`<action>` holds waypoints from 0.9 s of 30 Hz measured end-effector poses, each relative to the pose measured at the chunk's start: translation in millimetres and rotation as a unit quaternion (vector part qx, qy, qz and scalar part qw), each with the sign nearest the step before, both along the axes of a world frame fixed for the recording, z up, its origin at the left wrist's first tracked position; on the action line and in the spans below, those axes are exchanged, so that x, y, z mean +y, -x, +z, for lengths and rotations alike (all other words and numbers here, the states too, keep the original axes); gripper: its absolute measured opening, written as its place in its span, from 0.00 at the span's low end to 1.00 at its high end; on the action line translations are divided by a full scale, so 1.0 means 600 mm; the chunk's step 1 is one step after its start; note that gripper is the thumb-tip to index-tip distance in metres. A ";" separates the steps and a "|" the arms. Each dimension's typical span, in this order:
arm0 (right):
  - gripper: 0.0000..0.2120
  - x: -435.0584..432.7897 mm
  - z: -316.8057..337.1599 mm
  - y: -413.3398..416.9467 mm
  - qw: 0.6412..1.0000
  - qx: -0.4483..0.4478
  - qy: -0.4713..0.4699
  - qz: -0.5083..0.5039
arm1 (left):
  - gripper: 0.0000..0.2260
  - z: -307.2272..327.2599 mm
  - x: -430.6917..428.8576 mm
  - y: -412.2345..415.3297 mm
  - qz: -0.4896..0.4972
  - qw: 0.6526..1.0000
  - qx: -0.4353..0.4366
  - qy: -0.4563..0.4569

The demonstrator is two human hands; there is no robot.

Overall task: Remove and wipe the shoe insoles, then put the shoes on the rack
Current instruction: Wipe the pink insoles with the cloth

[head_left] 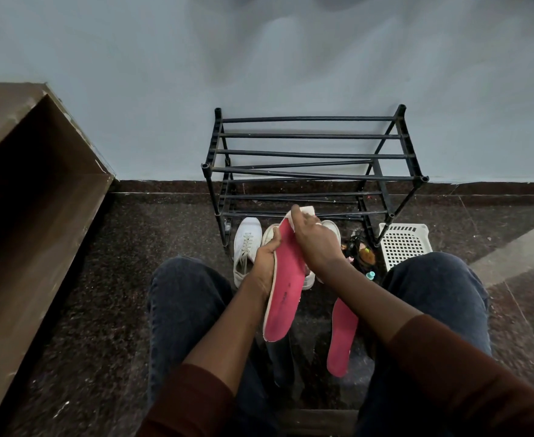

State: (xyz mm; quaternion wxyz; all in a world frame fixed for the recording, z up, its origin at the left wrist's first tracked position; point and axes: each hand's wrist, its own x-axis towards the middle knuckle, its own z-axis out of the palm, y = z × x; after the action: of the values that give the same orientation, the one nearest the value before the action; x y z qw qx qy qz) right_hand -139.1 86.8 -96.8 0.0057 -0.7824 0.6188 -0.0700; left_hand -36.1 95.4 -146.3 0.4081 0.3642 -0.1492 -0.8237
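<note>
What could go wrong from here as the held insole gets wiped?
1. The left hand grips the held insole only along one edge; the right hand's pressure could bend it or push it loose.
2. The second insole lies on the floor by the person's leg and may be stepped on.

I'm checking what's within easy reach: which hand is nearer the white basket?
Right. The right hand is at the toe end of the held insole, a short way left of the basket. The left hand grips the insole's far edge, farther from the basket.
</note>
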 end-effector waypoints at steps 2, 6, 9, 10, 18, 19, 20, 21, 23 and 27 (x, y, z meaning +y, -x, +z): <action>0.19 -0.001 -0.001 -0.002 1.000 -0.007 0.001 -0.004 | 0.20 0.001 0.000 -0.001 0.012 1.000 0.001 -0.008; 0.19 0.019 -0.012 -0.010 0.997 -0.060 -0.051 -0.017 | 0.23 -0.003 0.002 0.003 0.019 1.000 -0.010 -0.023; 0.18 0.052 -0.017 -0.019 0.995 -0.073 -0.063 -0.003 | 0.24 -0.010 -0.004 -0.002 0.017 0.999 -0.050 -0.011; 0.19 0.067 -0.015 -0.024 0.995 -0.070 -0.068 0.005 | 0.23 -0.009 -0.006 -0.003 0.016 0.998 -0.052 -0.009; 0.14 0.068 -0.021 -0.016 0.996 -0.026 0.046 0.072 | 0.28 0.004 -0.008 -0.007 0.017 0.995 -0.072 -0.067; 0.12 0.061 -0.024 -0.016 0.995 -0.007 0.059 0.083 | 0.28 0.005 -0.009 -0.007 0.019 0.995 -0.068 -0.069; 0.12 0.049 -0.028 -0.014 0.993 0.009 0.072 0.089 | 0.28 0.005 -0.009 -0.007 0.018 0.996 -0.064 -0.067; 0.12 0.038 -0.028 -0.014 0.993 0.024 0.080 0.086 | 0.26 0.004 -0.009 -0.006 0.016 0.996 -0.064 -0.064; 0.11 0.016 -0.016 -0.010 0.995 0.049 0.071 0.039 | 0.23 0.004 -0.005 -0.005 0.005 0.996 -0.077 -0.051; 0.20 -0.015 -0.010 -0.002 0.998 0.031 -0.050 0.007 | 0.20 0.000 -0.003 -0.007 0.002 0.996 -0.085 -0.039</action>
State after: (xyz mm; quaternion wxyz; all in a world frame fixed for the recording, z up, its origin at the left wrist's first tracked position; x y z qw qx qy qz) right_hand -138.1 77.5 -102.6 0.0264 -0.7869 0.6163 -0.0147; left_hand -31.7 93.5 -146.2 0.3810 0.4486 -0.1509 -0.7943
